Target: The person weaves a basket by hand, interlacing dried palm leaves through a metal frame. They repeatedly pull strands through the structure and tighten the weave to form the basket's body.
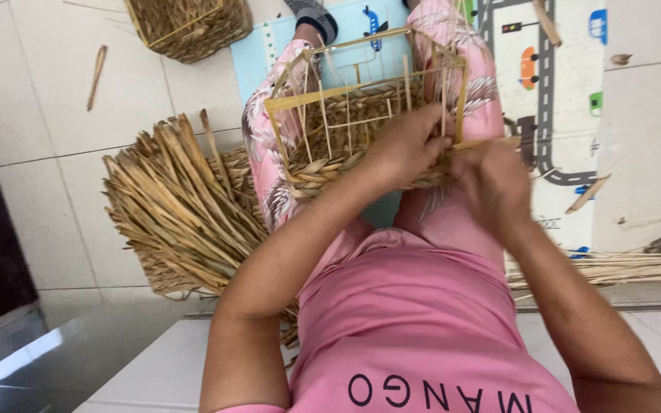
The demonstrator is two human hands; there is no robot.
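The floor [55, 145] is pale square tile, and a play mat [560, 92] printed with grey roads and little vehicles lies across it under the seated person. On the tiles to the person's left sits a thick bundle of dried straw-coloured leaves [177, 206], fanned out on top of a flat woven piece. A finished woven basket [189, 27] stands further off near the top edge, with a loose stick [97, 65] lying beside it. A few more sticks and chips are scattered on the mat and tiles to the right, and a sheaf of thin pale stalks [613, 268] lies along the floor there. A dark panel runs down the far left edge.

The person wears a pink top and pink patterned trousers, knees up, and a half-woven basket on a wire frame [361, 115] rests on the lap. Its lower rows are already plaited; the bare uprights and rim of the frame stand above them.

The left hand [411, 145] reaches forward with the forearm slanting up from the elbow, fingers curled tight around the near edge of the weaving and a frame upright. The right hand [499, 183] is just beside it at the basket's right corner, closed in a loose fist around a flat strand [491, 142] that runs out from the weave.
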